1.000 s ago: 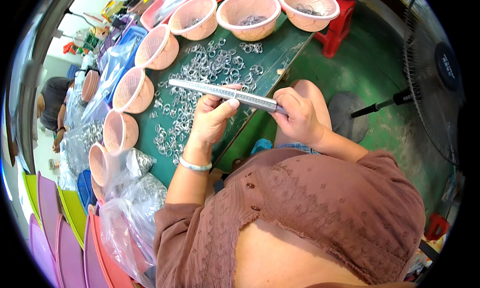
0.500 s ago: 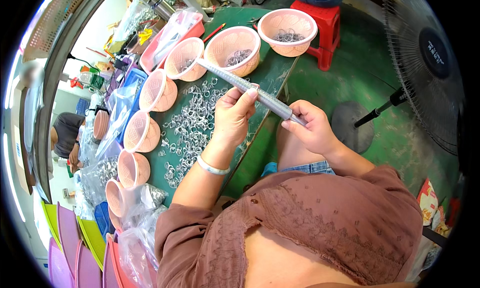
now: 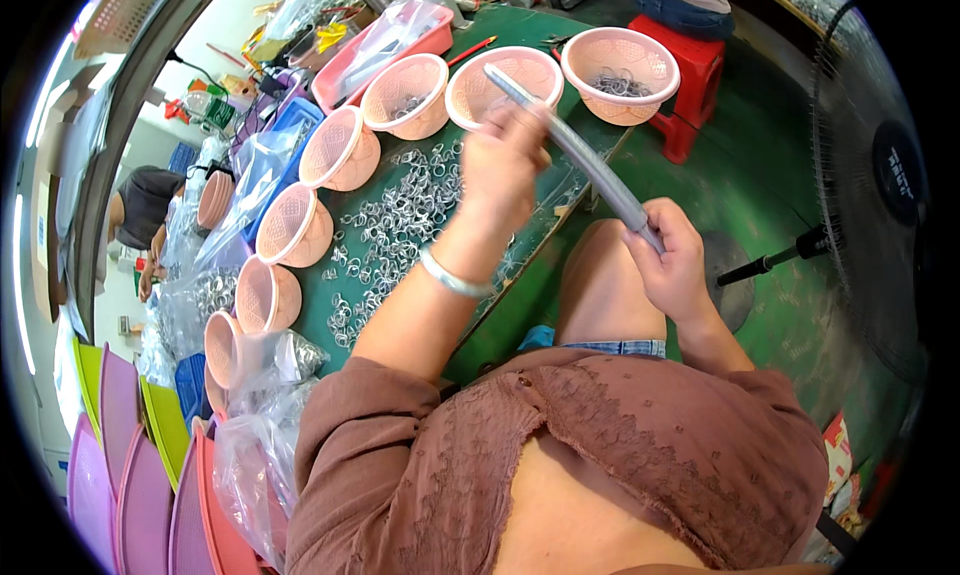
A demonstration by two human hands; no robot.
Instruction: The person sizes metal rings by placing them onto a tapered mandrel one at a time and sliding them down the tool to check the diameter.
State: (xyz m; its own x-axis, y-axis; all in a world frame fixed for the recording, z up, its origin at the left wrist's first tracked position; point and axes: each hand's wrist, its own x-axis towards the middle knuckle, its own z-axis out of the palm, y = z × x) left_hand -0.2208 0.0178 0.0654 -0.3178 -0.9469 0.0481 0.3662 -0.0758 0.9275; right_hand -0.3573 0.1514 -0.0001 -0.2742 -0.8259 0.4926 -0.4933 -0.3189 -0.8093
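Observation:
A tapered grey metal ring sizing mandrel [image 3: 592, 162] slants across the middle, its thin tip up and to the left. Its thick lower end is gripped by my right hand [image 3: 672, 260], fingers wrapped round it. My left hand [image 3: 500, 170] is at the mandrel's upper part, fingers bent together and blurred by motion; whatever they pinch cannot be made out. Many loose silver rings [image 3: 405, 210] lie scattered on the green table [image 3: 490, 35] to the left of my left hand. A pink basket [image 3: 505, 70] stands behind the mandrel's tip.
Pink baskets curve round the rings; the far right one [image 3: 620, 75] holds rings. A pink tray [image 3: 385, 55] with plastic bags and a red pen [image 3: 470, 51] lie at the back. A fan [image 3: 880, 195] stands right, near a red stool [image 3: 690, 85] with a seated person.
My left hand has shifted up along the mandrel toward its tip and is now blurred. The view has turned a little; my right hand keeps its hold on the thick end.

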